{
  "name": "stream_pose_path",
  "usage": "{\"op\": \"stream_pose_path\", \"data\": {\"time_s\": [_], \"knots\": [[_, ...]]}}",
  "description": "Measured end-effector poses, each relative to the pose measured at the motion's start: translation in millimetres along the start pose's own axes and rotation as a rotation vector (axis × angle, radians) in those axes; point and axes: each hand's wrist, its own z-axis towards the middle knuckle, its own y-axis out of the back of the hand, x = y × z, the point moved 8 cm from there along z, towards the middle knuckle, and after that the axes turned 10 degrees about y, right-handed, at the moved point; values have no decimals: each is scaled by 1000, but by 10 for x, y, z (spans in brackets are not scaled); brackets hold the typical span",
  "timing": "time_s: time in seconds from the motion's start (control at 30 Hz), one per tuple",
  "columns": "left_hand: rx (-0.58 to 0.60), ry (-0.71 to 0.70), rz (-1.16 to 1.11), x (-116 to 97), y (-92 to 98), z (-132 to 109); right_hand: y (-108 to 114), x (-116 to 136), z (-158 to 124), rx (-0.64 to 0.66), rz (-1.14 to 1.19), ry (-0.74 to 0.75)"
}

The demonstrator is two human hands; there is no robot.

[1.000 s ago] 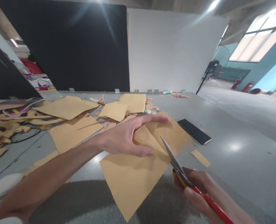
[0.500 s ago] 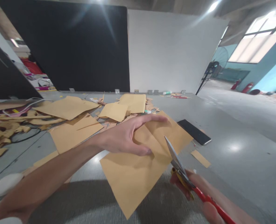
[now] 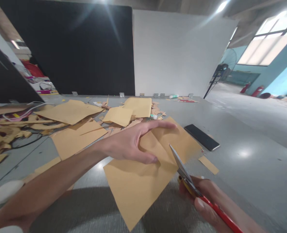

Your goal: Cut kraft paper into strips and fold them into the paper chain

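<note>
A sheet of brown paper is held by my left hand, whose thumb and index finger curve apart over its face. The sheet tilts, one corner pointing down towards me, and a slit runs between its lower part and the right-hand flap. In my right hand are scissors with red and yellow handles. Their blades lie across the paper at this slit, the tip pointing up and left. The left hand's other fingers are hidden.
A black phone and a small paper strip lie to the right. Cut paper sheets and scraps spread over the grey table on the left and at the back. Black and white panels stand behind.
My right hand and the scissors have shifted slightly down and left. The paper's right flap has moved a little downward; the left hand has barely moved.
</note>
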Motion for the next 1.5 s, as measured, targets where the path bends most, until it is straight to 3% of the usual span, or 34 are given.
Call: {"op": "stream_pose_path", "data": {"time_s": [0.27, 1.5], "knots": [[-8, 6, 5, 2, -6, -2, 58, 121, 11, -97, -146, 2], [-18, -8, -22, -17, -9, -13, 141, 236, 51, -106, -300, 74]]}}
